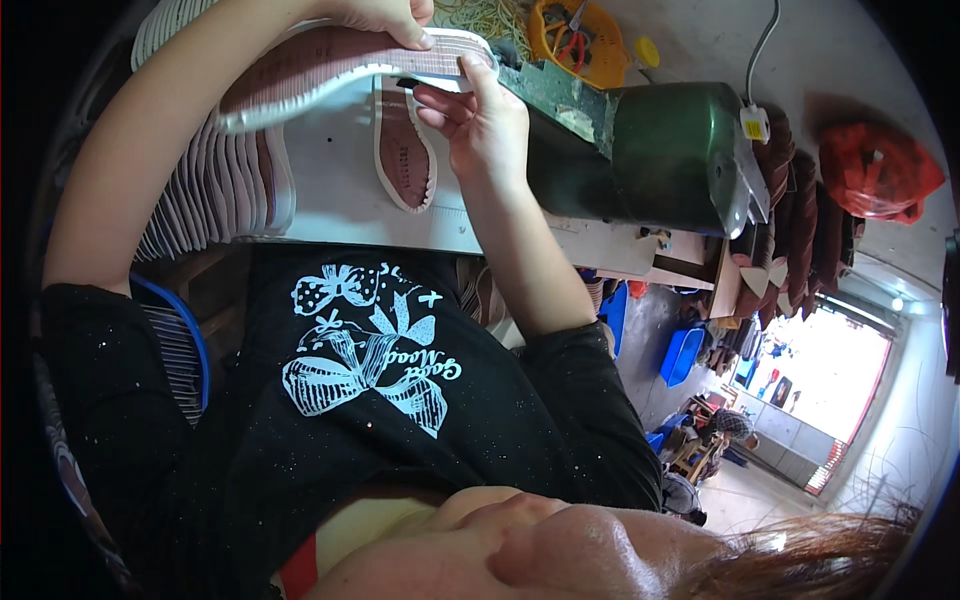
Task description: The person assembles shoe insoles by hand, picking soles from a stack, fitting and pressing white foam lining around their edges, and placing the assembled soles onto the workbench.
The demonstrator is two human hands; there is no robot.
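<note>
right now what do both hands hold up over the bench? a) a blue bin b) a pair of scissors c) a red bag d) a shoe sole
d: the left hand and the right hand both grip a white-edged, reddish-brown shoe sole above the white bench.

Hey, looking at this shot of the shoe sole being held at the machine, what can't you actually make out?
- Left hand: cut off by the head view's top edge; only the fingers on the shoe sole show.
- Sole's near end: motion-blurred.
- Contact point with the green machine: hidden behind the right hand.
- Yellow tray contents: too small to identify.
- Stack of soles: partly covered by the left forearm.
</note>
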